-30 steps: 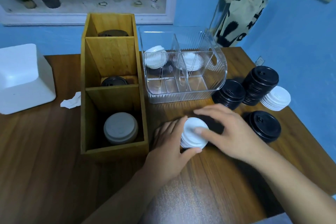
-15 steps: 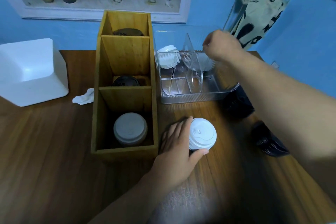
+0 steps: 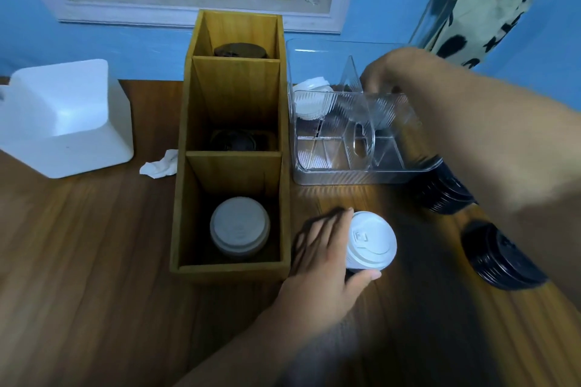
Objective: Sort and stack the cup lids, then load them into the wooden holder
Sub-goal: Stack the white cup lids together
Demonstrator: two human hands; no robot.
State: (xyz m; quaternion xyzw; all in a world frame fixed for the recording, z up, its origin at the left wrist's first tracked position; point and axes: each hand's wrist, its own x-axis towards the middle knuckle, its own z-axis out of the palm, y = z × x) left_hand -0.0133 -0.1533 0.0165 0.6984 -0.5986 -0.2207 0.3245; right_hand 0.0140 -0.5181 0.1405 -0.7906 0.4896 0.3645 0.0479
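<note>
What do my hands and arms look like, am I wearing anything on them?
No gloves on the left hand or the right hand. Both forearms are uncovered, with no sleeve, watch or bracelet in view. The right hand is too blurred to tell about rings.

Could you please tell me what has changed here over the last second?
The right hand let go of the white lid stack and moved away, up into the right side of the clear organizer; whether it grips anything there is hidden. The left hand still cups the stack. The wooden holder and black lid stacks have not moved.
</note>
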